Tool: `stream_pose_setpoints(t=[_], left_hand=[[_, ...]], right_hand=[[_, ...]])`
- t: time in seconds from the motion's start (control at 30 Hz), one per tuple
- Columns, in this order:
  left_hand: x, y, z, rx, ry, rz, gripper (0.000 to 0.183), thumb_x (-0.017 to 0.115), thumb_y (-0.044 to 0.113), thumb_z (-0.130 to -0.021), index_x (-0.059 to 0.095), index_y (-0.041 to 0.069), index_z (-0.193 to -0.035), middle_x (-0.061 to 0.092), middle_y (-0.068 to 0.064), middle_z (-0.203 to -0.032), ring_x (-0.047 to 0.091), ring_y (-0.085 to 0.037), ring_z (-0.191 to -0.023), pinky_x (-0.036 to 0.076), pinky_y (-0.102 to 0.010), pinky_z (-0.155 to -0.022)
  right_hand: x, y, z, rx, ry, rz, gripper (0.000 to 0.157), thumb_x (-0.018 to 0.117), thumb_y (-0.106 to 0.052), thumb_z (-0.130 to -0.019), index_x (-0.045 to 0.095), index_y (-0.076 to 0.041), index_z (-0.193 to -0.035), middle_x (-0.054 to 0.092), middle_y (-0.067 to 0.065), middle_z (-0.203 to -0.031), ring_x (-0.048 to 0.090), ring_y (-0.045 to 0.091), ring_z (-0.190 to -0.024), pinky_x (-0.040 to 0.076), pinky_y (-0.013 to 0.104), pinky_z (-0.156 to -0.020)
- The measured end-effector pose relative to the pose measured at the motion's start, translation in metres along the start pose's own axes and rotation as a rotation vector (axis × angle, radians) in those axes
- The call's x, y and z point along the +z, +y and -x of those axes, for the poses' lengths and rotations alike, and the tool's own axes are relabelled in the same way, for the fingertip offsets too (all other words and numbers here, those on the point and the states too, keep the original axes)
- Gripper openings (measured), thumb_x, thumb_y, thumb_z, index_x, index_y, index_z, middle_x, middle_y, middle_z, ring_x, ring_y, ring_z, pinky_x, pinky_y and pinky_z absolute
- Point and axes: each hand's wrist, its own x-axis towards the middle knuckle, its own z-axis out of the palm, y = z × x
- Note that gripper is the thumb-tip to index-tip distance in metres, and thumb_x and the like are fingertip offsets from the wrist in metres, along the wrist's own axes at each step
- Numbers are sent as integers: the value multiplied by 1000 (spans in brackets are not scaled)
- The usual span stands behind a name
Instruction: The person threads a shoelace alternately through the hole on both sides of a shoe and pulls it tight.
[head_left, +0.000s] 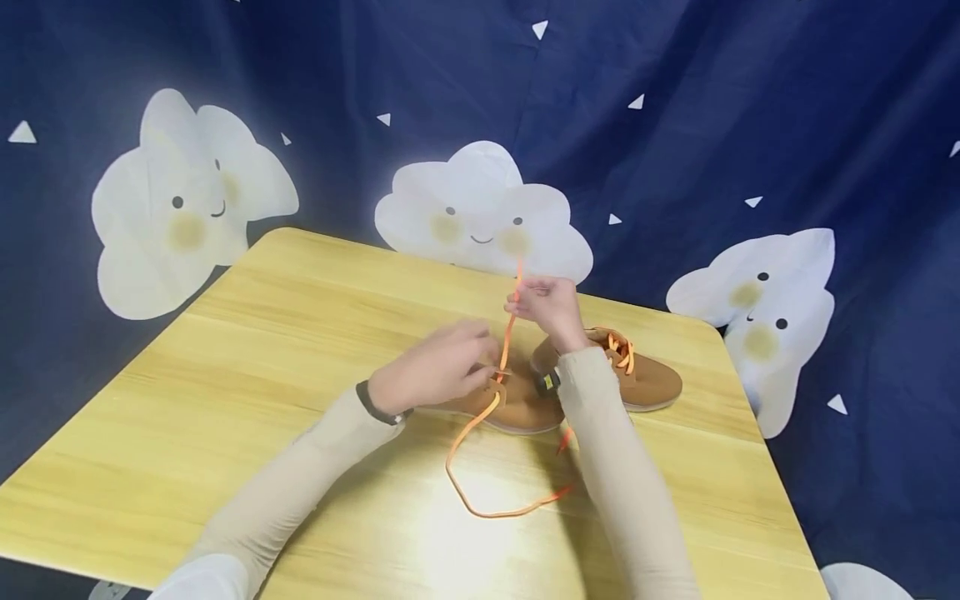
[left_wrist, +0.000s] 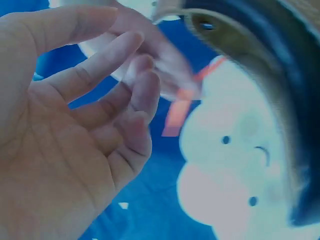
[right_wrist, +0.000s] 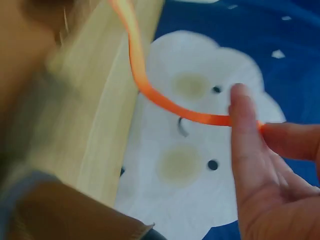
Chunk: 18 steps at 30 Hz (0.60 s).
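Observation:
In the head view a brown shoe (head_left: 525,408) lies near the middle of the table, partly hidden by both hands. An orange shoelace (head_left: 506,340) rises from it. My right hand (head_left: 547,307) pinches this lace between thumb and fingers near its upper end, above the shoe; the right wrist view shows the lace (right_wrist: 175,107) running taut-looking but curved into that pinch. Beside the shoe's opening is my left hand (head_left: 438,367). Its fingers are loosely bent, and the left wrist view shows the palm (left_wrist: 55,145) with nothing held.
A second brown shoe (head_left: 648,379) with tied orange laces (head_left: 621,350) stands behind my right forearm. Another lace length (head_left: 480,510) loops from the near shoe onto the wooden table (head_left: 225,367). A dark blue curtain (head_left: 322,67) with clouds hangs behind the table.

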Motion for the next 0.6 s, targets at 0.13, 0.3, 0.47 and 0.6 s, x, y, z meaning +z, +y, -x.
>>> stream_pose_setpoints(t=[0.13, 0.3, 0.47, 0.6], left_hand=[[-6, 15, 7, -35, -62, -71, 23, 68, 19, -94, 63, 19, -71, 55, 8, -70, 51, -9, -63, 43, -25, -54], [6, 31, 14, -113, -172, -158, 34, 74, 31, -95, 58, 19, -68, 48, 9, -63, 41, -8, -54, 36, -23, -47], [27, 38, 15, -175, -169, -165, 24, 80, 37, -90, 71, 18, -80, 61, 9, -65, 44, -5, -52, 41, -23, -47], [39, 37, 16, -171, -91, -182, 11, 81, 27, -89, 76, 17, -87, 61, 10, -64, 40, -3, -50, 39, -20, -45]], right_hand=[[1, -3, -8, 73, -80, 150, 52, 57, -6, -102, 43, 13, -148, 57, 37, -139, 71, 45, -113, 62, 36, -91], [-7, 6, 26, -10, -142, 292, 38, 57, -12, -104, 59, 10, -134, 68, 29, -119, 75, 36, -83, 65, 44, -73], [-15, 19, 63, 12, -262, 412, 28, 62, -20, -104, 74, 2, -91, 65, 9, -66, 55, 15, -48, 51, 31, -47], [-12, 32, 72, 50, -374, 434, 37, 64, -25, -103, 74, -3, -75, 50, -4, -51, 39, 10, -44, 32, 22, -45]])
